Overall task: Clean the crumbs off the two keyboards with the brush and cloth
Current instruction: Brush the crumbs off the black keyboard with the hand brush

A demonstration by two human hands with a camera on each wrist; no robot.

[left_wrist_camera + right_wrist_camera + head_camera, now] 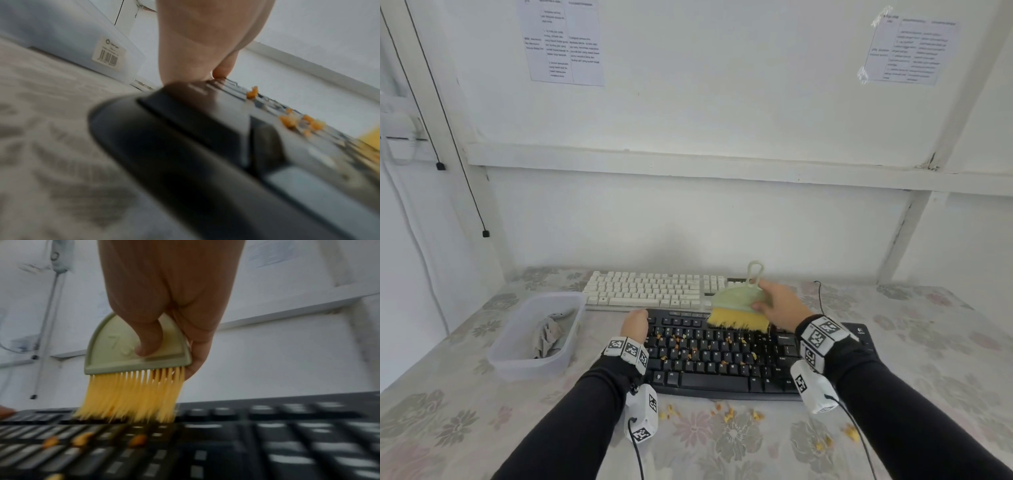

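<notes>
Container (pixel 517 359): clear plastic, far left, grey cloth (pixel 548 337) bundled inside.
Left hand (pixel 635 323): steadies black keyboard (pixel 722 380) at its far-left corner; grip hidden, cannot tell.
Crumbs (pixel 690 353): orange, scattered over keys.
Right hand (pixel 782 308): grasps green brush (pixel 738 305), yellow bristles on the top key row.
White keyboard (pixel 650 289): just behind.

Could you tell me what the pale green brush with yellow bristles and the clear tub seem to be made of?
Pale green brush: likely matte moulded plastic, with a raised number; its yellow bristles look like fine synthetic fibres, splaying on the keys. Clear tub: probably frosted translucent plastic, since the cloth shows dimly through its wall.
</notes>
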